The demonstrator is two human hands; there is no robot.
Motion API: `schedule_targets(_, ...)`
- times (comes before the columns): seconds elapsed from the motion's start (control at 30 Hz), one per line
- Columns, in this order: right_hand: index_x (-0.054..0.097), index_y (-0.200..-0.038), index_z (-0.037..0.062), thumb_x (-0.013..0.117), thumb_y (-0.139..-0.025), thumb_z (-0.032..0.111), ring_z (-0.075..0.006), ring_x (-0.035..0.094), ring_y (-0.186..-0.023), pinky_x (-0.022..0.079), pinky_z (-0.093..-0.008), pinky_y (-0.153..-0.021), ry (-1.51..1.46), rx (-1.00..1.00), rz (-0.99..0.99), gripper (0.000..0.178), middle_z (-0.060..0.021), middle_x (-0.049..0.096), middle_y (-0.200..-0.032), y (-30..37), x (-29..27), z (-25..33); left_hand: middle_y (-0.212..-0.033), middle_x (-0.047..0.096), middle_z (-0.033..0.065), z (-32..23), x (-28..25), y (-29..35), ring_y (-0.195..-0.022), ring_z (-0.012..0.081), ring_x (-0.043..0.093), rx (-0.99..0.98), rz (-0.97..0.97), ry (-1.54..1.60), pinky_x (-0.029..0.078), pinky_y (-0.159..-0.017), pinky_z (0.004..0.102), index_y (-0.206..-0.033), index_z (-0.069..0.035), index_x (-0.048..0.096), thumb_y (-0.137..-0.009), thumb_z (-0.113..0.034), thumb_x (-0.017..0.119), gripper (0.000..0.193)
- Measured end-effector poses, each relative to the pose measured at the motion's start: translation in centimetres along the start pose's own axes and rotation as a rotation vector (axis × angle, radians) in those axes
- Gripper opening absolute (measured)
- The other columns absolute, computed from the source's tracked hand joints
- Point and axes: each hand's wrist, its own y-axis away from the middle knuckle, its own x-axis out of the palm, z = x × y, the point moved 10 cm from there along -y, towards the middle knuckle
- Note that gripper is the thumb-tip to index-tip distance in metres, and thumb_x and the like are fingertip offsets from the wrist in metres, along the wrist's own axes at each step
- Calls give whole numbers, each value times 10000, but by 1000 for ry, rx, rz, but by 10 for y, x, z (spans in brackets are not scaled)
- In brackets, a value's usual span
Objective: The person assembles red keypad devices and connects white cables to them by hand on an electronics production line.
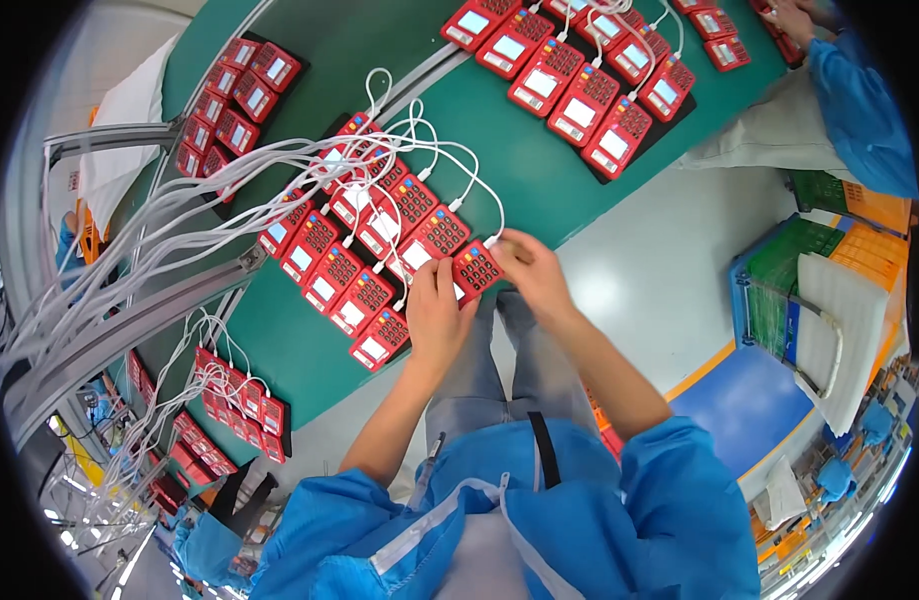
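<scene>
My left hand grips the near left side of a red card payment terminal with a black keypad, its fingers covering part of the screen. At that terminal's far right end, my right hand has thumb and fingers closed on the plug of a white charging cable. Whether the plug is fully seated is hidden by the fingers. Beside my hands lie several more red terminals in two rows, many with lit screens and white cables plugged into their ends.
A thick bundle of white cables arches in from the left over the green table. More terminals lie at the far right and far left. A co-worker's blue sleeve shows at upper right. Crates stand on the floor at right.
</scene>
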Motion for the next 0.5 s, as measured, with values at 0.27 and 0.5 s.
schedule_targets(0.27,655,-969,75,545,-906,361,-306,639,-851,510,-409,-753,1382,1028,1072,313,-149,646,-936,285,-167,6,-1312,451,220,24,2,26,-1093,373,527,35,-92,123,446,-912,432,-1331,-99,488,-631,-154,827,780)
schedule_targets(0.5,662,-989,79,526,-912,315,-295,632,-893,503,-416,-782,1443,687,542,282,-137,652,-971,376,-233,4,-1286,462,208,31,-22,36,-1080,358,551,38,-18,306,476,-909,419,-1238,-74,535,-682,-172,801,624)
